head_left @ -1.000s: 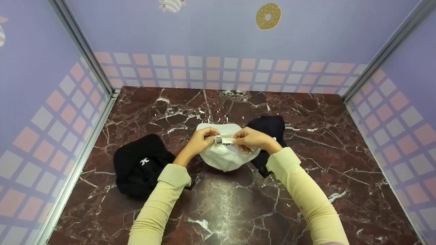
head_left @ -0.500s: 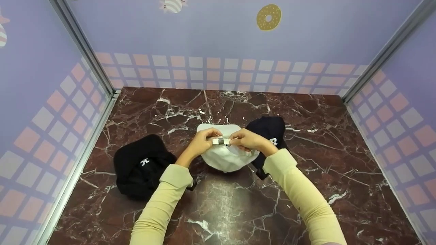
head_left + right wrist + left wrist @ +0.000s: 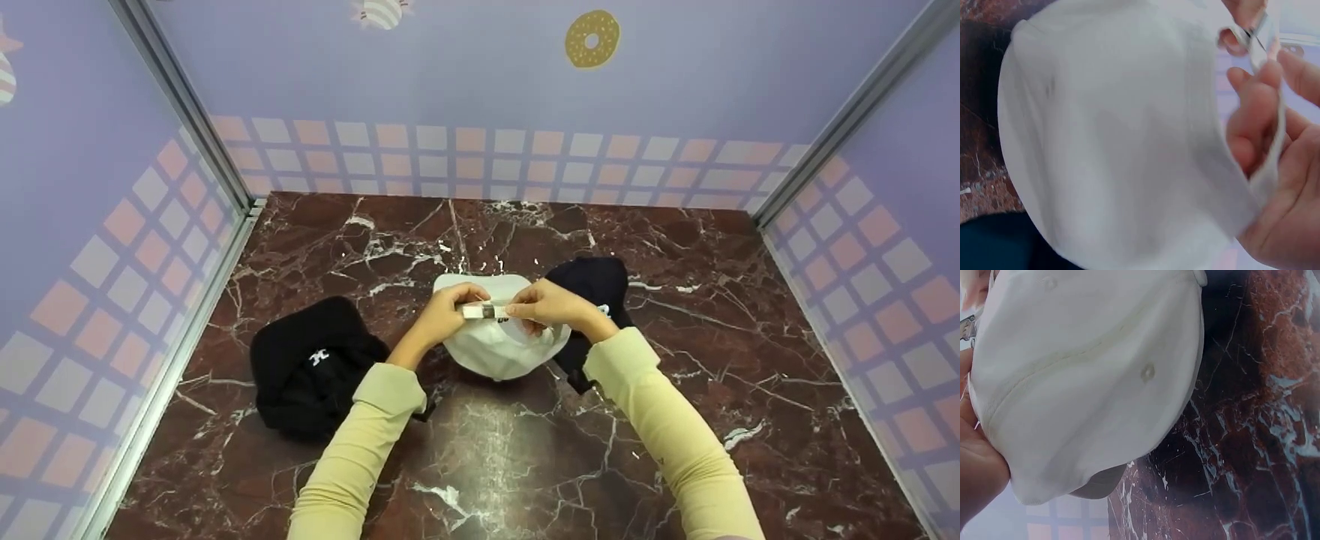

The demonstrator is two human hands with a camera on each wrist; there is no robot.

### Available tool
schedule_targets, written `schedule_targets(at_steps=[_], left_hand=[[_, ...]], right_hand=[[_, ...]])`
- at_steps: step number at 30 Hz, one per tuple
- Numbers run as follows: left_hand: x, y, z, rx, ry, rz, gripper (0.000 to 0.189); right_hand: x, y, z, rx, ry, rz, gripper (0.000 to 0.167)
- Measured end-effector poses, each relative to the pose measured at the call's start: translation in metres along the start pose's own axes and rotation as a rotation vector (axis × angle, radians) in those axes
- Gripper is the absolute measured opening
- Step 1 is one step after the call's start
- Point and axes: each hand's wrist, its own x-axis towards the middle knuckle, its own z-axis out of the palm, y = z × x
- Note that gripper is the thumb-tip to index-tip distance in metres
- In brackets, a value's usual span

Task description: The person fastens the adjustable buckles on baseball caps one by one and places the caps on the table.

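Left hand (image 3: 442,311) and right hand (image 3: 553,306) are pinching the strap (image 3: 473,312) of the white cap (image 3: 495,351) mid-frame, and the buckle (image 3: 488,310)'s sitting slightly further right than a second ago, so they're probably adjusting it.

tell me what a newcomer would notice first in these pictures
Most likely the white cap in the middle, its buckled strap held by the left hand and right hand. Next, a black cap to the left and a navy cap partly behind the right hand.
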Motion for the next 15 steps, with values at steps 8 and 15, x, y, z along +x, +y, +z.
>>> schedule_targets(at_steps=[8,15], left_hand=[[-0.0006,-0.0035,-0.001,-0.04,0.01,0.011,0.024],[-0.0007,-0.0015,0.0004,-0.02,-0.004,0.064,0.022]], right_hand=[[-0.0046,0.0034,-0.0046,0.043,-0.026,-0.002,0.02],[0.0005,0.005,0.0015,0.011,-0.008,-0.033,0.019]])
